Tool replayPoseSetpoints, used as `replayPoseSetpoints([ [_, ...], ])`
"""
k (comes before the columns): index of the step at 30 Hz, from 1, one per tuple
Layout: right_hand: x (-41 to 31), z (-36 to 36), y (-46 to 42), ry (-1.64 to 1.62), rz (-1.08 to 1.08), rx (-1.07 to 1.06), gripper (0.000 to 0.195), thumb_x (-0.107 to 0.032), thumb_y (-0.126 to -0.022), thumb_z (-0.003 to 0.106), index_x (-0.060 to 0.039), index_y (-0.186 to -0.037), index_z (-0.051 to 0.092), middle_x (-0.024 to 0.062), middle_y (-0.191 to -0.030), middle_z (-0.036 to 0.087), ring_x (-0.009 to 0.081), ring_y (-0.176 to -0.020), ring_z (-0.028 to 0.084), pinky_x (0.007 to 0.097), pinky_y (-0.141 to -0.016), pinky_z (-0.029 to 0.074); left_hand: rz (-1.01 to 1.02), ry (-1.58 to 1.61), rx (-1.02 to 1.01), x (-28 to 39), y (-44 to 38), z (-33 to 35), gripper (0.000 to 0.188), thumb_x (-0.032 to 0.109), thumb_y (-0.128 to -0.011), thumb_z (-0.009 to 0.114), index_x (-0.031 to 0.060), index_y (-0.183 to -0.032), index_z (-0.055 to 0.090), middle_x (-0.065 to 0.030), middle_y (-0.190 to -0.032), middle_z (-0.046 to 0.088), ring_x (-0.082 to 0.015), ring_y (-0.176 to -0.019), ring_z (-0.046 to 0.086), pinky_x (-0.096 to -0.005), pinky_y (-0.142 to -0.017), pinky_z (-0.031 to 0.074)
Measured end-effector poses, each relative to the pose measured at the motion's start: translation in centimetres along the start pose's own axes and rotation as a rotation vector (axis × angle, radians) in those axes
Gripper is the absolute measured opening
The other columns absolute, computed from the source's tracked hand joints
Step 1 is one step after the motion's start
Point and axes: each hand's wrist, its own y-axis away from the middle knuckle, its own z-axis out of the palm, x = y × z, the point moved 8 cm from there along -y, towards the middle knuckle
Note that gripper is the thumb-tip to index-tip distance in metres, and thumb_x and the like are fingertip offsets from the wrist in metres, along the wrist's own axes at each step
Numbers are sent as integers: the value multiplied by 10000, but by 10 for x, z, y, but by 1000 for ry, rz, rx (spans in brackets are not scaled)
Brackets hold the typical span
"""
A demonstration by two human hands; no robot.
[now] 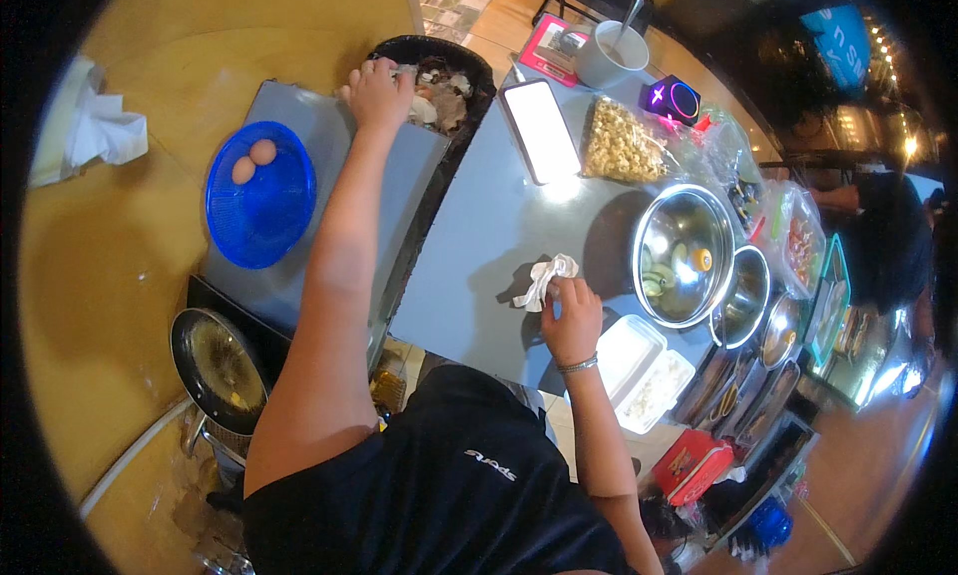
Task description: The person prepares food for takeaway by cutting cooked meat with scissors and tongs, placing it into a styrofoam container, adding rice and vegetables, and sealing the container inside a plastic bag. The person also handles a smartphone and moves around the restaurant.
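My left hand [379, 95] reaches over the rim of a black waste bin [483, 89] full of scraps; its fingers are partly hidden, and something pale and see-through shows at their tips. On the grey table [456, 276], my right hand [572, 317] has a crumpled white tissue [545, 282] at its fingertips. An open white foam box [636, 350] with white food bits lies just right of that wrist. Farther right, a steel bowl [677, 231] holds green slices and an orange-yellow round piece.
Two eggs [253, 162] sit in a blue plastic basket [262, 216] at left, above a frying pan [224, 365]. A lit phone [541, 130], a bag of popcorn-like snack [625, 143] and a mug with a spoon [612, 51] stand at the table's far side. Another person [887, 238] is at far right.
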Motion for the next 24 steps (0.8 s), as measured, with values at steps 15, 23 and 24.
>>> replayPoseSetpoints([
  [15,10,-11,6,-201,35,20,242,-60,-728,694,-20,-953,613,139,-994,623,330,-923,586,399,-803,473,912,901,-919,206,232,-77,360,148,-707,721,148,-1065,684,-31,-1097,646,-233,-989,579,-375,-872,435],
  [23,-11,-39,27,-253,-34,-17,231,-92,-753,700,-28,-968,643,142,-1003,636,313,-901,603,381,-788,484,882,851,-776,217,238,-76,247,105,-727,657,121,-971,689,-19,-925,615,-236,-896,555,-365,-803,448],
  [24,-12,-42,30,-266,-44,-11,223,-99,-758,696,-31,-964,644,140,-995,636,313,-886,604,382,-779,486,881,833,-748,217,240,-78,228,103,-726,652,115,-951,687,-23,-913,610,-240,-888,555,-366,-794,452],
])
